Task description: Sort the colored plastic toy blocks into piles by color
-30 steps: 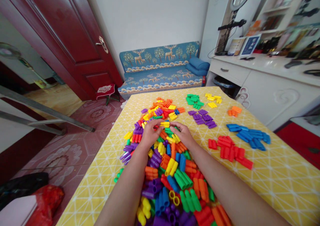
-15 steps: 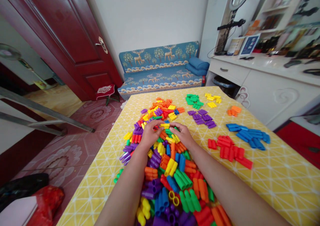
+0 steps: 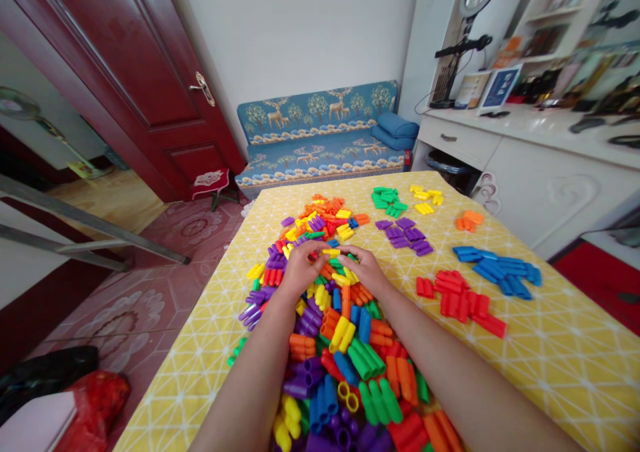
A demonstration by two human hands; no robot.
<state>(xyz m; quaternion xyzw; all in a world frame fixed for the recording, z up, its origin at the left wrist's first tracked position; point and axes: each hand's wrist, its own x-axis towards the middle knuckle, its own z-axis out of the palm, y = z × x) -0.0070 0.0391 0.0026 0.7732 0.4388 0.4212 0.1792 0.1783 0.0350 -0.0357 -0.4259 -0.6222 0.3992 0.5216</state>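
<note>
A yellow plastic building block made of joined tubes [image 3: 331,253] is held over the pile, between the fingertips of both hands. My left hand [image 3: 303,267] pinches its left end, thumb and forefinger curled in. At the right end, the fingers of my right hand [image 3: 364,268] close on it; the exact grip is partly hidden. Beneath and around my hands spreads a mixed heap of plastic blocks [image 3: 343,334] in purple, orange, red, green, blue and yellow. A small blue piece [image 3: 333,243] shows just beyond the held block.
Right of the heap lie single-colour groups: green [image 3: 389,201], yellow [image 3: 426,199], purple [image 3: 405,236], orange [image 3: 469,221], blue [image 3: 497,272] and red blocks [image 3: 459,299]. A yellow patterned cloth [image 3: 565,345] covers the table. Beyond stand a sofa [image 3: 320,145] and white dresser [image 3: 555,185].
Both hands stay in nearly the same place with the yellow block between them. A blue piece just beyond it now shows more clearly.
</note>
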